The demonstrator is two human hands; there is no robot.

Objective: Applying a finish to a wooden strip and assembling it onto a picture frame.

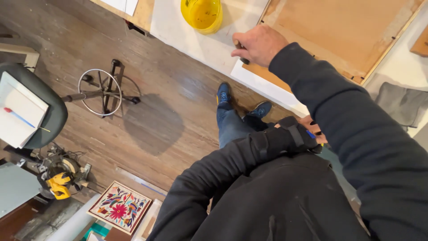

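One head-worn camera looks steeply down past the person's chest at floor [147, 116] and table edge [267, 87].

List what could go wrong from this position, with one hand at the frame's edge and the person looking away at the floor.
The right hand grips a dark tool, barely visible, at the wooden frame edge while the view points down at the floor, so it could slip unseen. The yellow bucket sits close to that hand and might get knocked. The left hand, tucked by the hip, steadies nothing.
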